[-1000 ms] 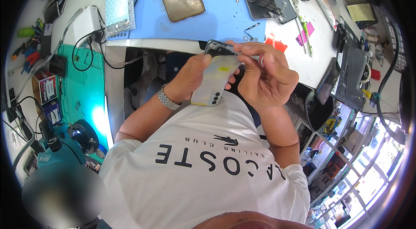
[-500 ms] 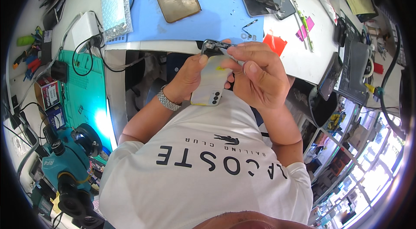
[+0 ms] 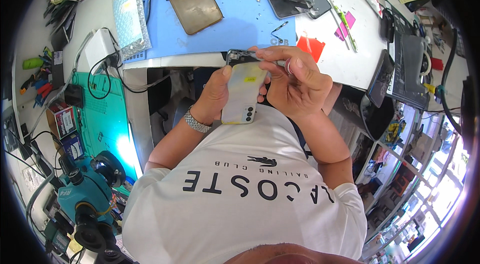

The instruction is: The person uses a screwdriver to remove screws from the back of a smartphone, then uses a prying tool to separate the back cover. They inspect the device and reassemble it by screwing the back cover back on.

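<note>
- Phone (image 3: pixel 237 89) with pale, shiny back is between the two hands, in front of the white shirt (image 3: pixel 250 149); its three-lens camera end points to the body.
- At the far end of this phone, dark inner parts (image 3: pixel 240 56) are uncovered, and a small yellow label (image 3: pixel 251 79) is on the back, just nearer.
- The left hand (image 3: pixel 215 91) is clamped on the phone: the thumb lies along the left edge, and fingertips appear at the right edge.
- The right hand (image 3: pixel 302 81) pinches a slim tool (image 3: pixel 288 67) with reddish round end, near the far right corner; I cannot tell if its tip touches the phone.
- The hands are near each other, with the phone between.
- Beyond both hands, a blue mat (image 3: pixel 235 24) carries a brownish clear case (image 3: pixel 200 14).
- Beyond the right hand, a red piece (image 3: pixel 310 48) lies on the white table (image 3: pixel 320 71).
- To the left of the left hand stands a teal microscope (image 3: pixel 87 189).
</note>
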### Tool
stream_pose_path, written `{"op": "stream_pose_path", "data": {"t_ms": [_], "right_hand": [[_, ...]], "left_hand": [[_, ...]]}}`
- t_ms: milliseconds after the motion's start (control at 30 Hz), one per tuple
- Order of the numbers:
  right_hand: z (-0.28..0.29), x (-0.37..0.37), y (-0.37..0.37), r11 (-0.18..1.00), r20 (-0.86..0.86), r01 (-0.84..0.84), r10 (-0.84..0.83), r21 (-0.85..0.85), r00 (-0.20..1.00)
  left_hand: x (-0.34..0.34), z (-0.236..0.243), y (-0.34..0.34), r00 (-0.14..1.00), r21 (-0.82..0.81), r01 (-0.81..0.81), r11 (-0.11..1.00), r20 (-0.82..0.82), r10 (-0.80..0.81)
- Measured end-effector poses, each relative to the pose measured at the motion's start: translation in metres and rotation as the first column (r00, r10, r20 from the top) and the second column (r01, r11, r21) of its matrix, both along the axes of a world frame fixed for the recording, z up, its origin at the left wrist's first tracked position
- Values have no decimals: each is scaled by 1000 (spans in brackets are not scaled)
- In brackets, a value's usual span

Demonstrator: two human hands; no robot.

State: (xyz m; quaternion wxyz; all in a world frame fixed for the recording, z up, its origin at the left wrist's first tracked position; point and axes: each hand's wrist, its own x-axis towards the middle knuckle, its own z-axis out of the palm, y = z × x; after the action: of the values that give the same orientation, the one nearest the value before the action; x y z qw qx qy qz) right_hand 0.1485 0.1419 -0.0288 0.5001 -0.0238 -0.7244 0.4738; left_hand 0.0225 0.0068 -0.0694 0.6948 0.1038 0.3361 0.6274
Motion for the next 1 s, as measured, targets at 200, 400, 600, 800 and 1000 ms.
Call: {"op": "stream_pose_path", "data": {"t_ms": [200, 400, 600, 800, 1000], "right_hand": [[-5, 14, -6, 997, 181, -34, 45, -65, 982], [18, 23, -7, 991, 341, -98, 123, -89, 932], [10, 8, 0, 980, 165, -12, -21, 197, 986], [12, 7, -8, 992, 179, -5, -17, 124, 984], [18, -11, -3, 986, 34, -26, 20, 164, 999]], "left_hand": [[2, 0, 2, 997, 33, -41, 999, 70, 38], [3, 7, 7, 997, 74, -61, 995, 56, 57], [2, 1, 6, 996, 66, -51, 996, 80, 46], [1, 7, 5, 996, 57, -69, 996, -57, 72], [-2, 1, -2, 978, 50, -60, 997, -195, 69]]}}
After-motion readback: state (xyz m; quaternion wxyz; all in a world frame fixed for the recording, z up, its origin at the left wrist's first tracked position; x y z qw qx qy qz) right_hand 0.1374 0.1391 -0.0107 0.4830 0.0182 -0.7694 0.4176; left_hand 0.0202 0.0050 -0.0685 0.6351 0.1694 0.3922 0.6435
